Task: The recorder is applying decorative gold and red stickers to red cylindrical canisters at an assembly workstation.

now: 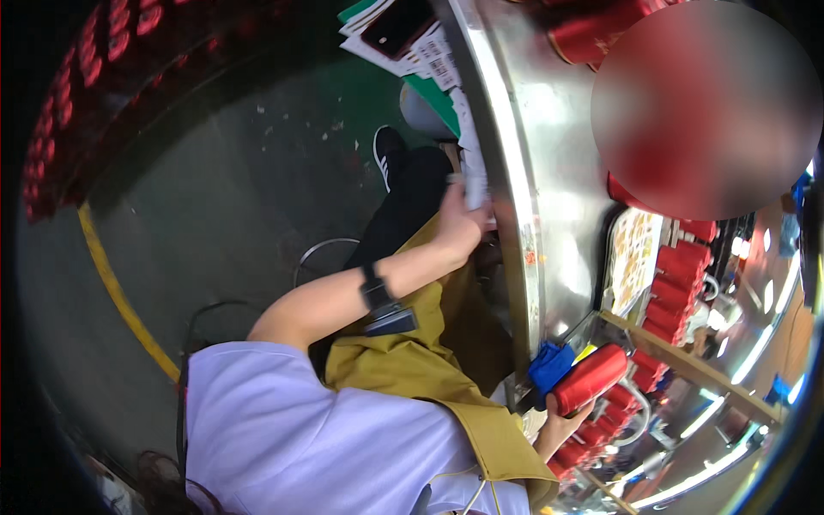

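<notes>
Red, smooth: my right hand [560, 431] grips one cylinder [590, 378]; by one metal surface [558, 112], I can't tell if my left hand [462, 225] grips.

My left hand [462, 227]: It is right by the edge of the shiny metal table [562, 159]. It is blurry, so I can't tell if it holds something.
My right hand [562, 427]: It holds a red bottle [590, 378], which is tipped over sideways.
Blue cloth [550, 366]: It is just beside my bottle.
Red cups [678, 283]: Lots of them are in a row past the table.
Dark phone [396, 31]: It lies on white papers [439, 62].
My apron [386, 359]: It is mustardy yellow.
</notes>
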The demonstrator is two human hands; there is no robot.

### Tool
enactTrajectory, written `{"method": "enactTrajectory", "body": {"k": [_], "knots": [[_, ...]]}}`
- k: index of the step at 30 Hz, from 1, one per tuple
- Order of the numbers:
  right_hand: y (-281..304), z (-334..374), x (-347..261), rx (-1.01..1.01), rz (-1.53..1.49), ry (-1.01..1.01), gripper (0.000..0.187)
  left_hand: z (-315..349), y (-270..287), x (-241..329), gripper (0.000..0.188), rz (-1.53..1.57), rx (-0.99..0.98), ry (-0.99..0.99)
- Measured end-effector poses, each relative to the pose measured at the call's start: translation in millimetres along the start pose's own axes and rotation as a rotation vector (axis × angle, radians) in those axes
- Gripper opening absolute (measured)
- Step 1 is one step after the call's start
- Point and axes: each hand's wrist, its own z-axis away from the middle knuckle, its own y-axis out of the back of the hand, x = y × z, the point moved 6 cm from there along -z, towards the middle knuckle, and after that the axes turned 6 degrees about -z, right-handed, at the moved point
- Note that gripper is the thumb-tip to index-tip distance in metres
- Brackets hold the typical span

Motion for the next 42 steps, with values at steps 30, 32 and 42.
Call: {"method": "enactTrajectory", "body": {"k": [30,32,42], "knots": [[136,41,108,0.709,-1.430,-0.543,0.029,297,-192,-28,0.095,-1.006,-1.515,-0.454],[183,47,205,0.780,-1.448,-0.567,0.026,282,-197,-28,0.104,-1.106,-1.472,-0.577],[192,-31,310,0.404,-1.327,-0.975,0.090,266,-204,-76,0.125,-1.492,-1.349,-0.968]]}}
